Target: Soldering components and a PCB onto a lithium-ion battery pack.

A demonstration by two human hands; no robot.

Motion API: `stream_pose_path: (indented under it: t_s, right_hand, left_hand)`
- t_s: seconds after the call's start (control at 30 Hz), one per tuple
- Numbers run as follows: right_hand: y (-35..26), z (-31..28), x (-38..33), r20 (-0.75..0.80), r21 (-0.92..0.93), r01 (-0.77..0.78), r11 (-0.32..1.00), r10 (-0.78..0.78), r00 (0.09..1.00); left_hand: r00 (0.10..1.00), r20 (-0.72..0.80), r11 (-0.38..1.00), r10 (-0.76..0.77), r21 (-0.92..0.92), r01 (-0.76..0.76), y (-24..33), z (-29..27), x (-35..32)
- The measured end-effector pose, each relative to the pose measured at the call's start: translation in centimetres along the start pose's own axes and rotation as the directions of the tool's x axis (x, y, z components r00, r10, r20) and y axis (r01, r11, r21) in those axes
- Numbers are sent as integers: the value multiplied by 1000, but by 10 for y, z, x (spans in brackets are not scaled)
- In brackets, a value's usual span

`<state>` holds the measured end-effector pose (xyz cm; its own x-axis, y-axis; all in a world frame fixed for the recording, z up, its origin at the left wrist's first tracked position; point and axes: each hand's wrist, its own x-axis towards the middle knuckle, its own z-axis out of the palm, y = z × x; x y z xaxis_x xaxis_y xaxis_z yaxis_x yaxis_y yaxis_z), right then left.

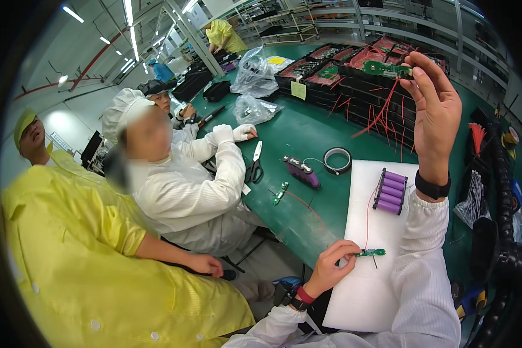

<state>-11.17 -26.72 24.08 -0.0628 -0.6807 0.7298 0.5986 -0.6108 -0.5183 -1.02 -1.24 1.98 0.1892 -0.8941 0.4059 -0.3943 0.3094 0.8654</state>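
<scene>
Green circuit board [372, 253] lies at the white foam sheet [354, 298], its left end pinched by thumb and fingertips of the left hand [335, 264], the hand otherwise loosely curled. Right hand [436, 104] is raised, thumb and fingers closed on one end of a second circuit board [384, 69], which hangs out sideways in front of the stacked black trays [354, 95]. Purple cell pack [391, 192] sits on the foam above the left hand, thin red lead [370, 219] running from beside it down toward the lower board. Main risk, as I judge it: that lead. If it is fixed at both ends, a sharp pull by the left hand could strain a joint or drag the pack askew. Raised board is held at one end only, so a slack pinch could drop it. Red wires [383, 113] dangle below it; cannot tell whether they belong to it or to the trays, and if tangled, a quick withdrawal could snag. Bare board parts brushing cell terminals might short. Off to the left, a loose circuit board [280, 193] on the green tabletop [272, 211] could be swept by a sleeve
</scene>
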Motion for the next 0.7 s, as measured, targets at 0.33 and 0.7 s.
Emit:
stream_pose_path:
  t_s: [0.33,0.7]
  right_hand:
    - [-2,6,2,23,61,-6,998,4,1000]
    - [-11,3,0,41,98,-35,995,31,999]
  left_hand:
    - [999,-35,998,15,69,-13,5,2,6]
    - [999,-35,997,22,71,-19,5,7,5]
